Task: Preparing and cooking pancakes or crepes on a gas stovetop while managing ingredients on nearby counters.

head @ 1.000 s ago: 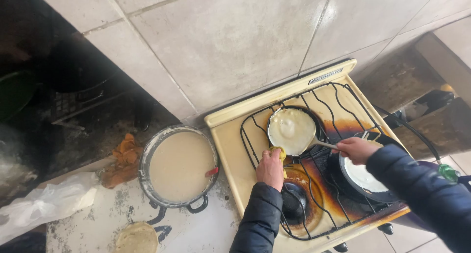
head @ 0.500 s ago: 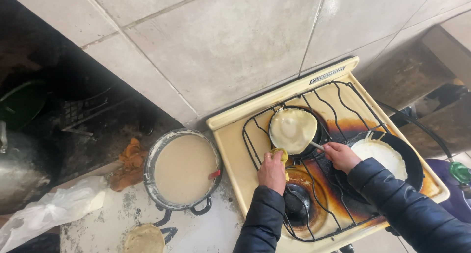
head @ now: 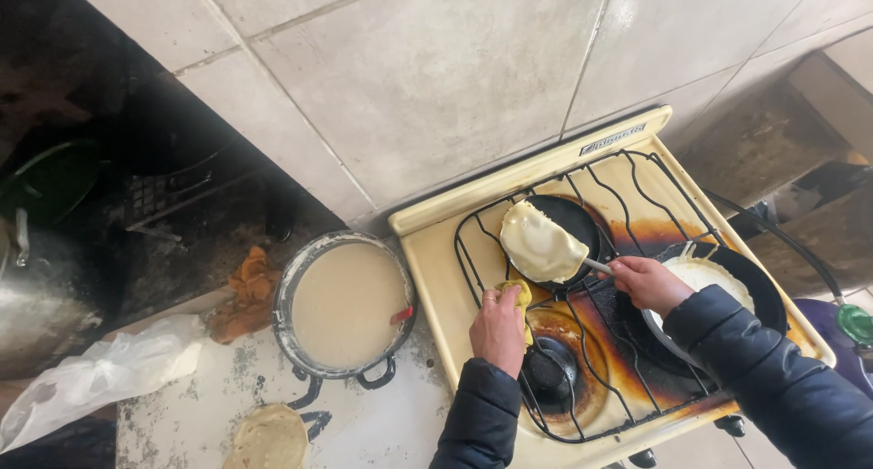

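Flatbread (head: 539, 243) lies folded on the black pan (head: 582, 221) atop the stove (head: 436, 278); right hand (head: 647, 282) grips a utensil (head: 597, 266) beneath it, left hand (head: 498, 325) grips a yellow cloth (head: 518, 293) beside the pan.

- left hand (head: 498, 328) grips a yellow cloth (head: 519, 298) at the small black pan (head: 568, 232)
- right hand (head: 646, 282) holds a utensil (head: 597, 266) under a lifted pale crepe (head: 538, 243)
- batter pot (head: 344, 305) sits beside the stove (head: 436, 251)

Your left hand (head: 498, 328) and right hand (head: 647, 282) are bare; both arms wear dark navy puffy jacket sleeves.
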